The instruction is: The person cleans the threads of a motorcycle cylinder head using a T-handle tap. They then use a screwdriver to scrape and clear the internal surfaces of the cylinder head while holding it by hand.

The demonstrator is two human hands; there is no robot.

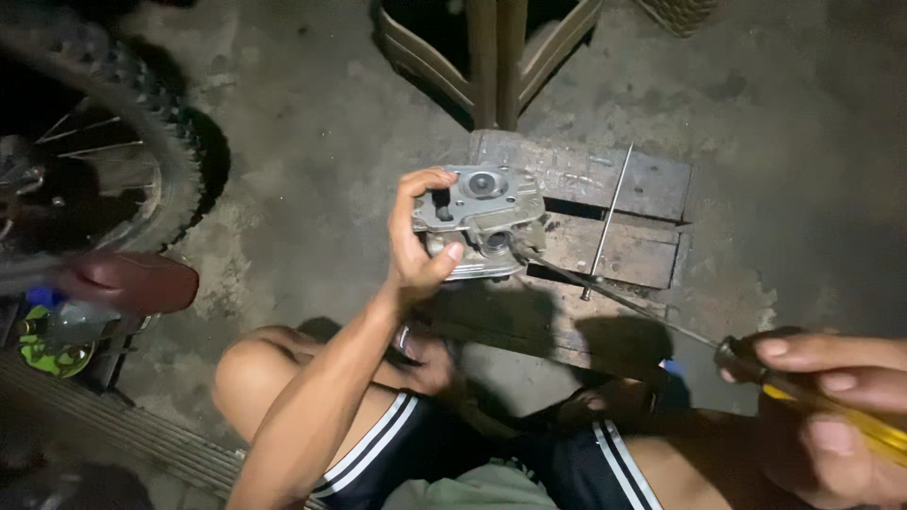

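My left hand [416, 250] grips a grey metal engine part [482, 219] from its left side, holding it up over a wooden board. My right hand [836, 406] is closed around the yellow and black handle of a long screwdriver [756, 364] at the lower right. Its thin shaft runs up to the left and its tip touches the right underside of the metal part. My bare knees and dark shorts with white stripes fill the bottom of the view.
A wooden board [624, 222] lies on the concrete floor with a thin metal rod [607, 219] across it. A motorcycle wheel [123, 123] stands at the upper left, a red part [132, 283] below it. Plastic chair legs [496, 57] rise at the top.
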